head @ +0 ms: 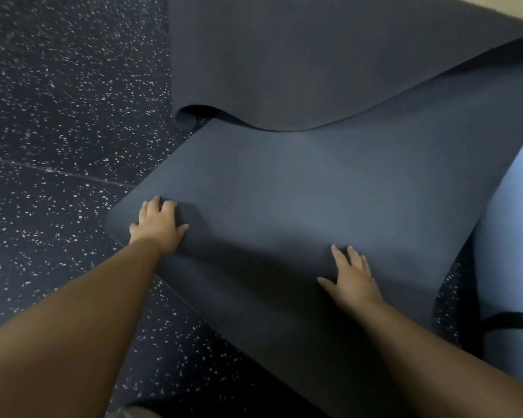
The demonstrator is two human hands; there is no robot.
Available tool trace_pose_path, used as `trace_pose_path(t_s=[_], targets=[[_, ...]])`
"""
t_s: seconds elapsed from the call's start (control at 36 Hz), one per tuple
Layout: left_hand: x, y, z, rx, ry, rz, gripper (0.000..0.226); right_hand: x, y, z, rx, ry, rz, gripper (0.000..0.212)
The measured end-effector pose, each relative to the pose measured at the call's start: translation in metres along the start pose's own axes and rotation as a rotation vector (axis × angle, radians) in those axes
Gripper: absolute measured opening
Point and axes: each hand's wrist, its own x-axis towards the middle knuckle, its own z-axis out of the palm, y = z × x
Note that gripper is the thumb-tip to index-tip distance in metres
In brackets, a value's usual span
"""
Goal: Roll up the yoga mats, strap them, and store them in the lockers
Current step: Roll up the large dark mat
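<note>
Both my hands are down on the dark grey mat (pixel 314 188), which lies slantwise on the speckled black floor (pixel 58 101). My left hand (pixel 159 226) sits near the mat's near-left corner, palm down, fingers slightly bent over the folded-over edge and thumb spread out to the right; whether it is pressing or actually gripping the fold, I cannot tell. My right hand (pixel 352 277) lies flat further along the same near edge, fingers straight and a little apart, thumb out to the left, holding nothing and just resting on the surface. Beneath my hands the mat's near edge is doubled over on itself. At its far end a second dark mat (pixel 314 55) overlaps it, with a wavy edge and a curled-under corner at the left. At the right edge of the floor lies a pale blue rolled mat (pixel 514 236), touching the dark mat's right side, with a black strap (pixel 514 322) around it.
</note>
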Motion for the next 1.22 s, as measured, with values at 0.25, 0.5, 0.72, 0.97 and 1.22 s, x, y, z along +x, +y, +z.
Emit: trace_pose_path(t_s=[0.25,0.5,0.72,0.97,1.22], targets=[[0.038,-0.013,-0.015,-0.006,0.018,-0.058,0.112,0.004,-0.006,0.021,-0.1,-0.035,0.048,0.113],[0.052,-0.008,-0.034,-0.076,0.255,-0.072,0.099,0.007,-0.006,0.027,-0.12,-0.015,0.059,0.113],[0.042,0.014,-0.063,-0.257,0.361,0.068,0.036,0.008,-0.018,0.024,-0.048,-0.049,0.072,0.109],[0.016,0.029,-0.056,-0.872,0.516,-0.063,0.031,0.013,-0.037,0.012,0.008,-0.024,-0.102,0.097],[0.005,0.015,-0.061,-0.493,0.59,0.027,0.034,0.001,-0.029,0.018,-0.003,0.047,0.103,0.084]])
